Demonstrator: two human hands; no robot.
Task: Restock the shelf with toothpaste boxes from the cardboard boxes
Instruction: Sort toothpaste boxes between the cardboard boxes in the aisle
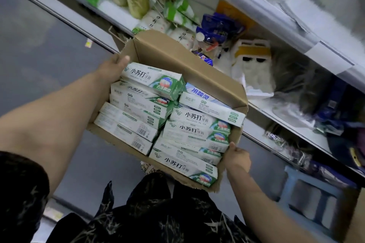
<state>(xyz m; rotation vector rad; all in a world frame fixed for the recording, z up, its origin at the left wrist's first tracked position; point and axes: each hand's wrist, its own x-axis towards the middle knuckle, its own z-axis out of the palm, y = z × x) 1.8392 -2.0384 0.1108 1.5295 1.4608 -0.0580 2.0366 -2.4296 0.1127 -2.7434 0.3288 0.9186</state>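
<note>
My left hand [116,65] and right hand [237,156] grip opposite edges of the open cardboard box [177,53], thumbs over the rim and the other fingers hidden. Stacked toothpaste boxes [187,124] fill it. Just beyond it, blue bags [217,29] and white packs [250,65] crowd the shelf [258,104]. A blue stool [308,189] stands below.

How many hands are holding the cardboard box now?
2: the left hand grips the cardboard box at its far left edge, the right hand at its near right corner.

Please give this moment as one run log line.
phase: holding | left hand: grips open brown cardboard box, far-left edge | right hand: grips its near-right edge | load: green-and-white toothpaste boxes, stacked inside
</note>
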